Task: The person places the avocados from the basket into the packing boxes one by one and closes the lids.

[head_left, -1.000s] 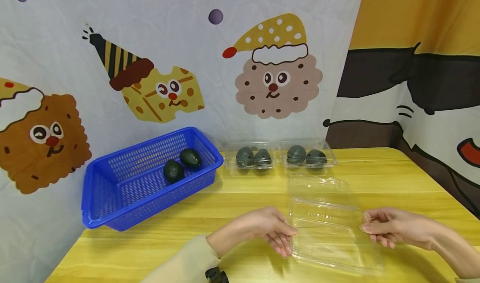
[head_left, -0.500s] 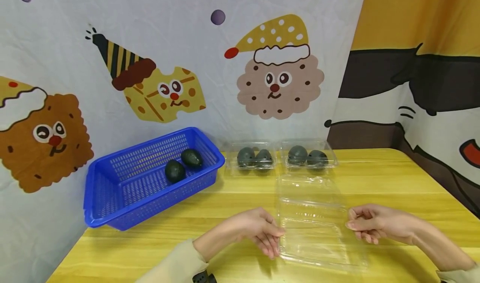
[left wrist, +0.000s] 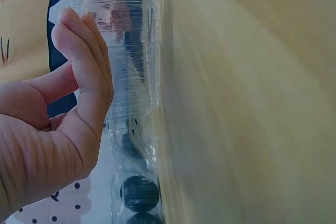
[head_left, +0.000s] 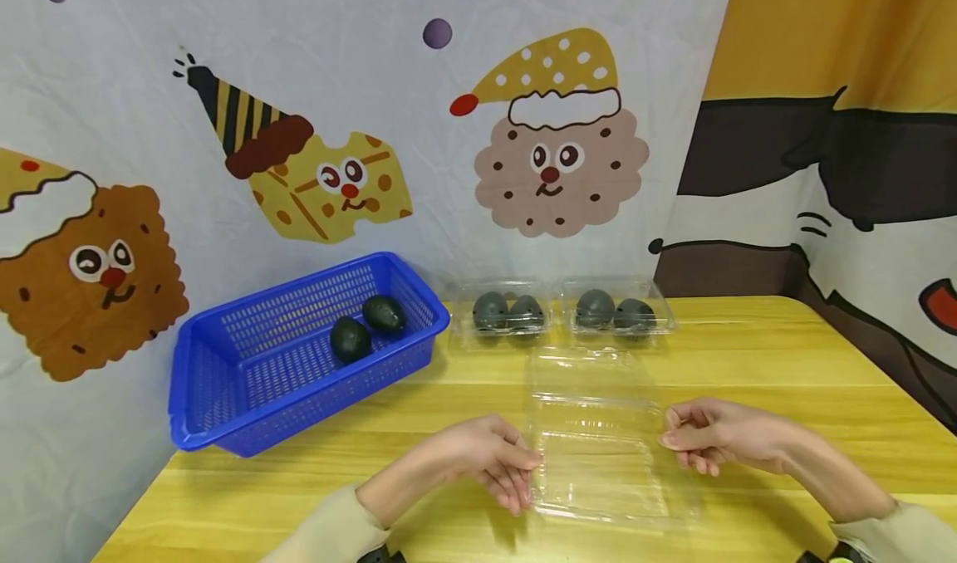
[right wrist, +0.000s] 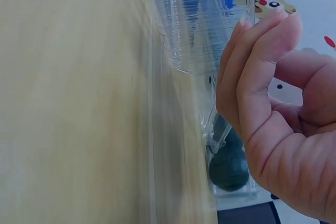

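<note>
An open clear plastic clamshell container (head_left: 598, 472) lies low over the yellow table, its lid (head_left: 591, 372) folded back toward the far side. At its left edge my left hand (head_left: 489, 463) pinches the rim between thumb and fingers. My right hand (head_left: 718, 438) pinches the opposite edge, thumb on top. Through the left wrist view, the ribbed wall of the container (left wrist: 126, 66) shows just beyond the bent fingers (left wrist: 86, 51). The right wrist view has the same wall (right wrist: 202, 30) alongside the right fingers (right wrist: 257, 66). No avocado is inside this container.
A blue plastic basket (head_left: 299, 405) on the left holds two dark avocados (head_left: 350, 340). Two closed clamshells, one on the left (head_left: 501, 285) and one on the right (head_left: 616, 285), stand against the back cloth, each with two avocados. The yellow wooden table (head_left: 755, 355) extends right.
Both hands have slid the open clamshell leftward, keeping hold of its edges. It now sits more in front of the two closed clamshells. The basket and the avocados stay put.
</note>
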`<state>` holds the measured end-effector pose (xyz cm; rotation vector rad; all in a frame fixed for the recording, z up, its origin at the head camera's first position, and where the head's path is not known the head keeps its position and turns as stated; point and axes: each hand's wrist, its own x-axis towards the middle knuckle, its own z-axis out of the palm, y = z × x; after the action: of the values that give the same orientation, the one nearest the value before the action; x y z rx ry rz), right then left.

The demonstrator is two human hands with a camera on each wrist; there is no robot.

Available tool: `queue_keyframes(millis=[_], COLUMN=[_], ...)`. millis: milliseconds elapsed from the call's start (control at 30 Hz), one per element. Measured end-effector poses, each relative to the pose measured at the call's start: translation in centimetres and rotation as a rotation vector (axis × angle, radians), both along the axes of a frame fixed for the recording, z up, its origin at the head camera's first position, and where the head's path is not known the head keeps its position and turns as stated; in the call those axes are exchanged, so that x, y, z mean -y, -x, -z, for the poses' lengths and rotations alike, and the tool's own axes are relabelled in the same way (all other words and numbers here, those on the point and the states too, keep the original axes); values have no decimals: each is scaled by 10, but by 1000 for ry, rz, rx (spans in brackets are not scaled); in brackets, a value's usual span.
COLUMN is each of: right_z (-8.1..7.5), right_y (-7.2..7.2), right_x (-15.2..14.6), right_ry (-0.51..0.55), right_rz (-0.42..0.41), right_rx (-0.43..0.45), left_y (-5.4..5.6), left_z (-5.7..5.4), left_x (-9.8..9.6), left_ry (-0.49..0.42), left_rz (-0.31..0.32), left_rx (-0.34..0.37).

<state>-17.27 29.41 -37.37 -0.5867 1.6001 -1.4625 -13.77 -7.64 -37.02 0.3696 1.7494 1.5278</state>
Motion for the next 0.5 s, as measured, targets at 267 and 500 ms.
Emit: queue_keyframes(millis=[267,500], right_z=[-2,0], right_y=[4,8], right_x=[17,31], right_ry=[-4,-17], right_rz=[-13,-12], right_rx=[-15,-31], left_y=[-4,-6], left_z=[2,1], left_x=[15,28], left_ry=[9,18], left_rz=[-16,-36], left_rx=[-15,-9])
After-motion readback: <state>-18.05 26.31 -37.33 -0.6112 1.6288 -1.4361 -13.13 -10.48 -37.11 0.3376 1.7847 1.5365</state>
